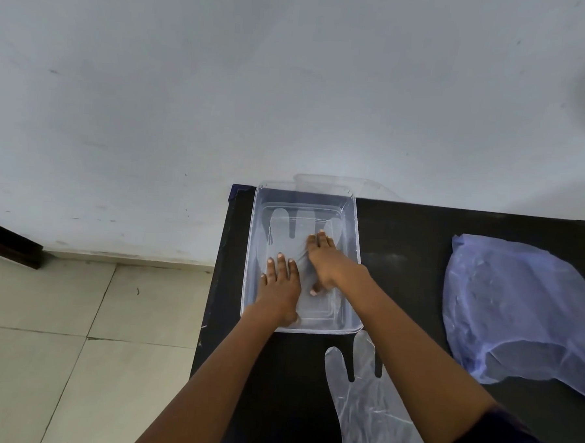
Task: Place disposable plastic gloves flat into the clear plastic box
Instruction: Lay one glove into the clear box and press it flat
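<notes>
At the far left lies pale tiled floor (pixel 41 326) beneath a white wall (pixel 224 82). A black table (pixel 419 234) begins near the middle. On its left end sits a clear rectangular plastic box (pixel 356 258), with its clear lid (pixel 371 186) propped behind it. Inside the box a thin transparent disposable glove (pixel 289 228) lies flat, fingers pointing away. The left hand (pixel 279 285) presses on it with fingers straight and spread. Just beside it, the right hand (pixel 324 260) also rests flat on the glove, fingers extended, gripping nothing. This looks like the smoothing step. Nearer the person, a second clear plastic glove (pixel 359 401) waits on the table, partly under the right forearm. Far right rests a crumpled bluish plastic bag (pixel 517 307). Next, probably, lift both hands and pick up that second glove.
</notes>
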